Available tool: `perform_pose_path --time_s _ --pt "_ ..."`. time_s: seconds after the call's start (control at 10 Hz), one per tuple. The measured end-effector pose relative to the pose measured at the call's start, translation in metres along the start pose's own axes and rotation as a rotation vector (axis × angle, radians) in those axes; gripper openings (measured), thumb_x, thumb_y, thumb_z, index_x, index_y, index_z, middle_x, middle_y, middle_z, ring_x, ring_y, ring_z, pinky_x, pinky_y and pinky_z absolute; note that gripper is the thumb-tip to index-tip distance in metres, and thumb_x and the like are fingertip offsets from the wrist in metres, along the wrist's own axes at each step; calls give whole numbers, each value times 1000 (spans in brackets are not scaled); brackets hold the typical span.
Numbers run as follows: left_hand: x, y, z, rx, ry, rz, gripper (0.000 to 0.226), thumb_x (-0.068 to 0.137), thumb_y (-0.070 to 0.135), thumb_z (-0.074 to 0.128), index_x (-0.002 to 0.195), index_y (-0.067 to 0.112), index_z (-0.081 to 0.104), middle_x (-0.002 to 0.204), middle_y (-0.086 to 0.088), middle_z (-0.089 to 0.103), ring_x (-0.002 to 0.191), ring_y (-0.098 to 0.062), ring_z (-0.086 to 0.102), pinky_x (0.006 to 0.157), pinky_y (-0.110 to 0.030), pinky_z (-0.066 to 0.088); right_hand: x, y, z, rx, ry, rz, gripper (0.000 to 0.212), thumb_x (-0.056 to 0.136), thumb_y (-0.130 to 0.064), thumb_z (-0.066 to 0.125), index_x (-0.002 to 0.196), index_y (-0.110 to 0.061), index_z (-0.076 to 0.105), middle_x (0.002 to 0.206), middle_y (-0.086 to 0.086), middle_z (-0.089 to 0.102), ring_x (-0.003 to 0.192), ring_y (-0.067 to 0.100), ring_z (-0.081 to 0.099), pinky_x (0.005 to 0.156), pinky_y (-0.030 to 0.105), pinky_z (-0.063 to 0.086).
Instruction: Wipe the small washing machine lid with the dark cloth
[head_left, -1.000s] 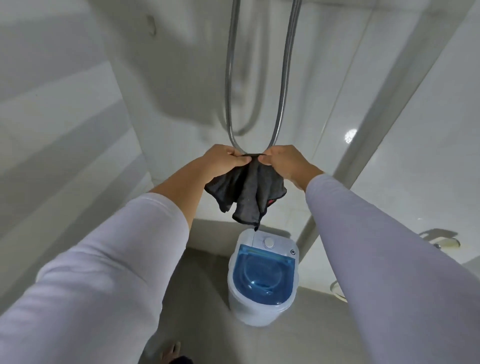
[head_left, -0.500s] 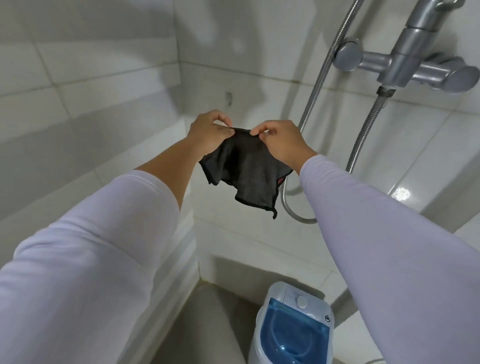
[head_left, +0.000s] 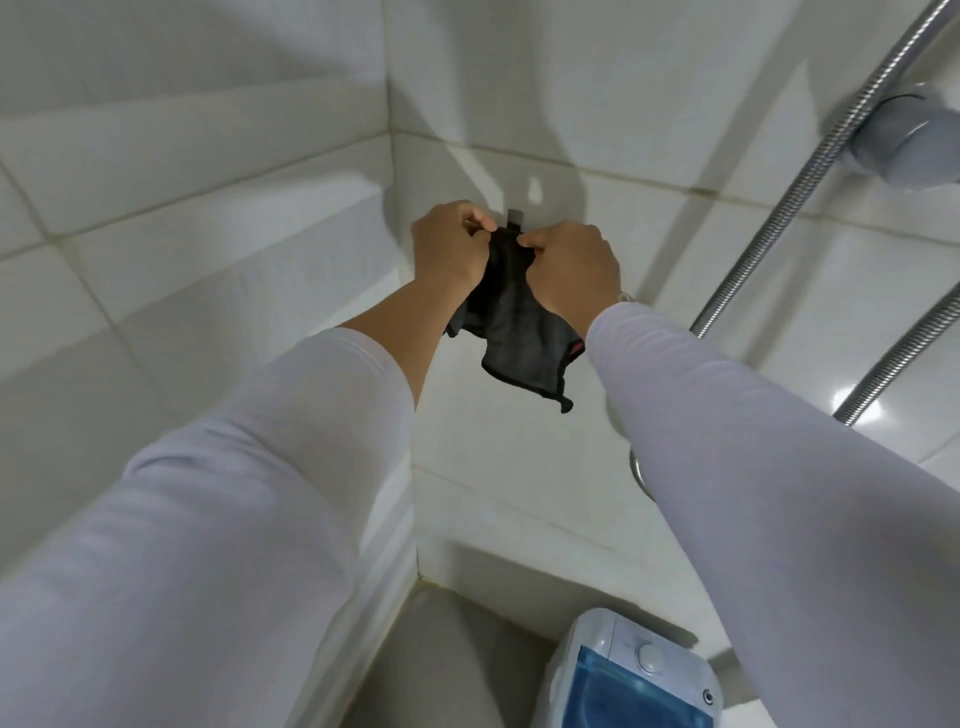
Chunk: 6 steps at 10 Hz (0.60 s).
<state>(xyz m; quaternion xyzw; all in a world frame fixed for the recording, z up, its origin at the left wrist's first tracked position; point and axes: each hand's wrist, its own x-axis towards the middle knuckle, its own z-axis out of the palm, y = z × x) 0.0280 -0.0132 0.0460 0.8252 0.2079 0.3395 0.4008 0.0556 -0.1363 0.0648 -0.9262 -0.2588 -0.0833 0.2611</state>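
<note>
Left hand (head_left: 451, 248) and right hand (head_left: 570, 265) both pinch the top of the cloth (head_left: 511, 322), which hangs between them; the washer (head_left: 636, 675) stands far below.

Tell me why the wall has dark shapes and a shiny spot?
Head view: the raised arms and the shower hose cast soft grey shadows across the tiled wall; a bright glare spot shines off the glossy tile at right; the wide lens bends the grout lines; the shower fitting at the edge looks blurred.

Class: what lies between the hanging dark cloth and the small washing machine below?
Head view: only bare white wall tile between the dark cloth and the small white, blue-lidded washing machine.
</note>
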Motion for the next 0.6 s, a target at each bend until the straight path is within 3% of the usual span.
perform_pose_path --time_s 0.1,0.2,0.3,0.4,0.5,0.6 --pt "-1 -5 7 -34 14 -42 21 89 2 54 90 9 73 100 -4 74 92 -17 67 88 -18 47 1 -1 8 -59 21 1 50 90 -8 41 132 -30 57 134 -1 59 117 28 57 92 31 46" --pt "-8 -5 12 -72 -2 -78 21 91 5 53 96 8 73 102 -4 74 96 -17 67 92 -18 46 3 -1 14 -2 33 53 47 91 -12 41 130 -30 59 132 0 61 116 28 58 90 30 46" --pt "-20 -11 24 -200 -37 -224 18 93 18 56 104 17 71 103 -1 74 97 -16 68 92 -24 50 2 2 23 159 15 125 45 90 -14 43 128 -32 61 123 3 66 108 28 62 86 31 49" --pt "-36 -12 34 -291 -26 -282 20 94 19 52 109 22 66 106 0 73 99 -18 67 83 -21 48 -4 6 29 263 -32 98 51 89 -10 40 131 -33 57 118 3 68 103 26 62 85 29 51" --pt "-48 -13 37 -256 5 -210 31 95 9 46 120 19 60 120 1 67 111 -17 61 83 -10 37 -13 18 32 181 -133 28 51 89 -9 41 130 -34 57 100 2 65 90 26 62 74 27 48" --pt "-76 -28 37 -136 162 -190 37 91 9 52 127 17 55 129 -1 60 122 -18 53 97 -20 38 -52 45 44 163 -186 56 48 89 -10 46 133 -27 56 122 10 53 101 31 61 85 31 51"
